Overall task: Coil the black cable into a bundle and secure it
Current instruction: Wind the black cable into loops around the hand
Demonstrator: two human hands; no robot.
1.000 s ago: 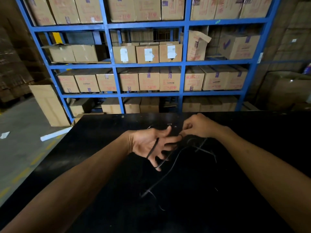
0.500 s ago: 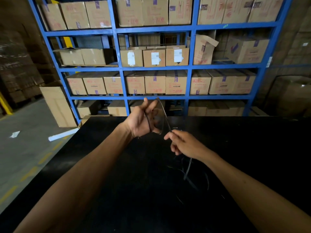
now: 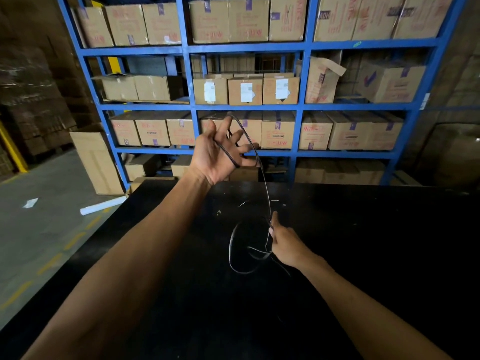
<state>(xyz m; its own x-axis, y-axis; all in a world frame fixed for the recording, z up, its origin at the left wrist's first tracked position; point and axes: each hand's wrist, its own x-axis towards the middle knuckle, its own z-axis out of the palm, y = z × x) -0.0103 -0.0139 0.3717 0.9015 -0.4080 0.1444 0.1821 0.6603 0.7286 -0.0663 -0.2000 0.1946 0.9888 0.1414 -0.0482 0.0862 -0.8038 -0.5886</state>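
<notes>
Black cable (image 3: 264, 178): thin, glossy, catching faint highlights. We see it looped over the spread fingers of the left hand (image 3: 217, 154), one strand crossing the palm, another arcing out past the fingertips. From there a single taut strand runs down to the right hand (image 3: 284, 242). Below that, the slack forms one loose oval loop plus a few tangled strands, low over or on the black surface (image 3: 363, 255); we cannot tell if it touches, since black on black hides much of it.

Left hand is raised above the far edge of the surface, palm toward us, fingers splayed, not clenched; the cable just hangs around them. Right hand is lower and nearer, right of the loop, fingers closed and pinching the strand, thumb pointing up along it.

Small pale specks lie on the surface near the far edge. Beyond it stands a blue shelf rack (image 3: 301, 107) filled with cardboard boxes (image 3: 245, 90). To the left is grey floor with a white tube (image 3: 101, 207) lying on it.
</notes>
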